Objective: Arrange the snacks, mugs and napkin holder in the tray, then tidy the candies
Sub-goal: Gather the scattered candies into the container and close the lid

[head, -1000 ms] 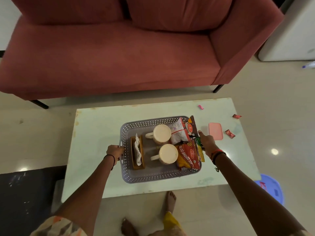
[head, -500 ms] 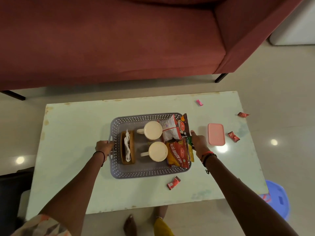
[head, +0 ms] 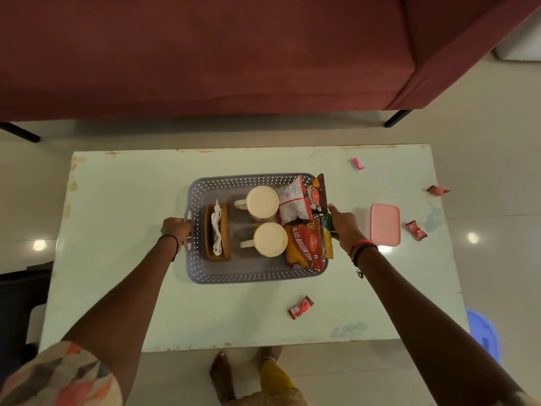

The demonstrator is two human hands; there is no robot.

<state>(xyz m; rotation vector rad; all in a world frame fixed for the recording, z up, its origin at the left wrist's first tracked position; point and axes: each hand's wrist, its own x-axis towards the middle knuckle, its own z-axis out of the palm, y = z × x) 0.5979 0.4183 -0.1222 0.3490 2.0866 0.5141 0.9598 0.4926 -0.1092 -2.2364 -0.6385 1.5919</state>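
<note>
1. Pale-green table (head: 117,200), worn at its edges, carries the perforated grey plastic tray (head: 251,278) near its middle.
2. Left hand (head: 175,230) curls round the tray's left handle. Right hand (head: 344,227) sits at the right rim, fingers hidden by snacks (head: 306,244), so I cannot tell its hold.
3. My worry: those glossy snacks overhang that rim and could slide out on a tilt, and the smooth round mugs (head: 262,202) may skid.
4. Wooden napkin holder (head: 218,232) stands at the tray's left; crinkly candies (head: 301,307) lie scattered on the table.
</note>
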